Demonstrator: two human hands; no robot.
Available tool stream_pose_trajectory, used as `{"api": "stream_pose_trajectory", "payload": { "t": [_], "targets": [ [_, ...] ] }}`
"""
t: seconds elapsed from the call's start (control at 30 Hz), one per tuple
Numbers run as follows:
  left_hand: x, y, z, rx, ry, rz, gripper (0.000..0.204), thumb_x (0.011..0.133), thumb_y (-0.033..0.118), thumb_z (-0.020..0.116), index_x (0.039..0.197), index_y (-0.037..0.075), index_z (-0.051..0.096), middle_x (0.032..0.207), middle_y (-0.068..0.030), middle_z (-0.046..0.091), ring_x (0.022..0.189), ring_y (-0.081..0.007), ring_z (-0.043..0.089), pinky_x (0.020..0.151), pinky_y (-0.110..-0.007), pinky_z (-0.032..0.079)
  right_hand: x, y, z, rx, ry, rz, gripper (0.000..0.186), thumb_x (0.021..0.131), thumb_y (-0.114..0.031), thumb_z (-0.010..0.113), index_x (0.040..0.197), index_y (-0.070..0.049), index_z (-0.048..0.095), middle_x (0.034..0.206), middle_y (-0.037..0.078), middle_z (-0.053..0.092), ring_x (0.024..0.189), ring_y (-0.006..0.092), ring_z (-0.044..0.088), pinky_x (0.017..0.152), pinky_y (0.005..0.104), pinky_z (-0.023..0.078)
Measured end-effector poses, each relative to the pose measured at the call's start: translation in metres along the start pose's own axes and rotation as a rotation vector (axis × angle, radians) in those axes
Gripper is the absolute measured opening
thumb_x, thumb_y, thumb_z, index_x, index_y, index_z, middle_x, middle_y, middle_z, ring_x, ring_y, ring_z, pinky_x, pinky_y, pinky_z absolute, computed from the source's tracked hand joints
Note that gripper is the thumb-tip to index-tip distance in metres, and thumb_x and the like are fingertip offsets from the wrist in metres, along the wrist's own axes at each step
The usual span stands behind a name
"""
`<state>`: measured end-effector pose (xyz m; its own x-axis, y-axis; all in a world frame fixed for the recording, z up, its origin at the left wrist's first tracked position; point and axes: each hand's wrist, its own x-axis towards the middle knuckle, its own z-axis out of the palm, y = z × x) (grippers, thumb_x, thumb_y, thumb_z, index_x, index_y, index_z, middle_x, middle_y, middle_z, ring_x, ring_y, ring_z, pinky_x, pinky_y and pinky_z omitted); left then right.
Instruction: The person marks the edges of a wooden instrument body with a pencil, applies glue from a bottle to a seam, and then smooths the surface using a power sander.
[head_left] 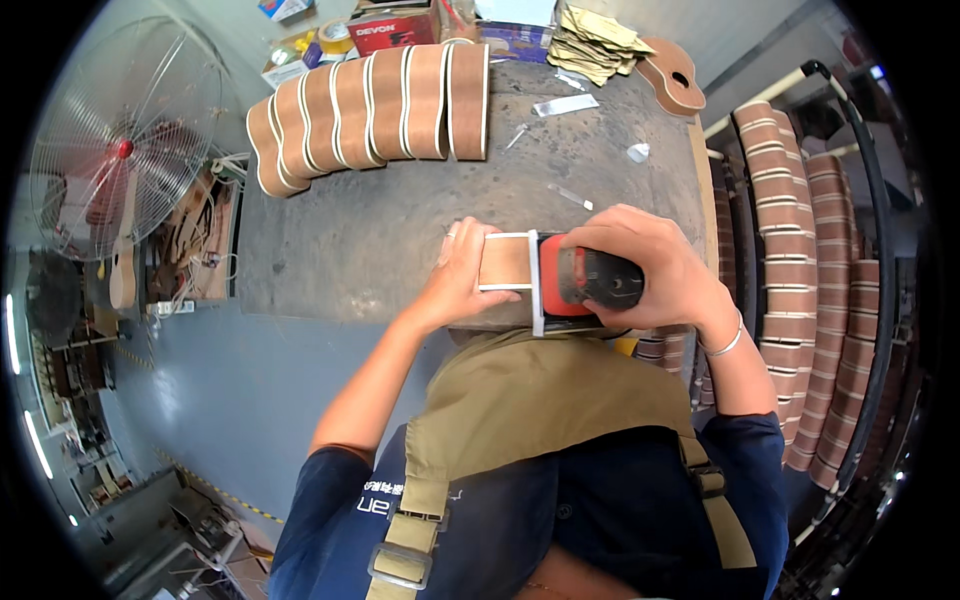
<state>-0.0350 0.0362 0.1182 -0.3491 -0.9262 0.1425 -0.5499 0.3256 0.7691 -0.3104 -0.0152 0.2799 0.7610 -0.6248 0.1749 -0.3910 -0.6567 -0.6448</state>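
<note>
Near the front edge of the workbench, my left hand [462, 272] grips a small wooden ukulele body [508, 262]. Its brown side, edged with white binding, faces up. My right hand [660, 262] is wrapped round a red and black power sander [570, 272]. The sander's pale lower edge lies across the ukulele body, just right of my left fingers. The rest of the body is hidden under the sander and my hands. Farther back on the left, several ukulele bodies [385, 110] stand side by side in a wavy row, white edges showing.
The dark workbench [350, 240] carries loose scraps [566, 105], a stack of yellowish sheets [595, 45], boxes [395, 30] and another ukulele body [675, 75] at the far right. A large fan [125, 150] stands left. Racks of ukulele bodies [780, 260] stand close on the right.
</note>
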Motion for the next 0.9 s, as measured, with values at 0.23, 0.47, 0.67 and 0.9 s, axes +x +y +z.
{"api": "stream_pose_trajectory", "payload": {
  "t": [0.23,0.47,0.67,0.9],
  "targets": [
    [0.001,0.004,-0.001,0.037,-0.030,0.006,0.084,0.073,0.026,0.097,0.136,0.003,0.047,0.125,-0.0203,0.049,0.121,-0.0449,0.048,0.105,-0.052,0.042,0.007,-0.003,0.002,0.017,-0.034,-0.021,0.058,0.060,-0.010,0.084,0.117,-0.015,0.075,0.100,0.006,0.072,0.094,0.0337,0.069,0.080,0.0432,0.058],
    [0.004,0.004,0.004,0.110,-0.044,0.016,0.088,0.070,0.027,0.098,0.136,0.003,0.046,0.124,-0.0209,0.048,0.118,-0.0449,0.049,0.105,-0.051,0.043,0.009,0.011,0.010,0.021,0.044,-0.117,0.059,0.065,-0.015,0.085,0.123,-0.016,0.072,0.105,0.008,0.072,0.098,0.0349,0.068,0.082,0.0436,0.058],
    [-0.009,-0.017,-0.013,-0.040,-0.024,-0.025,0.092,0.067,0.030,0.102,0.134,0.004,0.046,0.126,-0.0176,0.050,0.122,-0.0416,0.050,0.107,-0.051,0.044,-0.007,0.026,0.014,0.087,0.119,-0.026,0.058,0.068,-0.012,0.084,0.124,-0.013,0.072,0.103,0.009,0.070,0.096,0.0350,0.068,0.085,0.0444,0.056],
    [-0.005,0.000,-0.007,0.071,-0.035,0.040,0.089,0.068,0.029,0.101,0.133,0.003,0.047,0.126,-0.0189,0.050,0.121,-0.0429,0.050,0.105,-0.051,0.044,-0.021,0.025,0.014,0.098,0.196,-0.030,0.057,0.071,-0.007,0.082,0.126,-0.014,0.071,0.096,0.007,0.069,0.093,0.0338,0.067,0.086,0.0432,0.056]
  ]
}}
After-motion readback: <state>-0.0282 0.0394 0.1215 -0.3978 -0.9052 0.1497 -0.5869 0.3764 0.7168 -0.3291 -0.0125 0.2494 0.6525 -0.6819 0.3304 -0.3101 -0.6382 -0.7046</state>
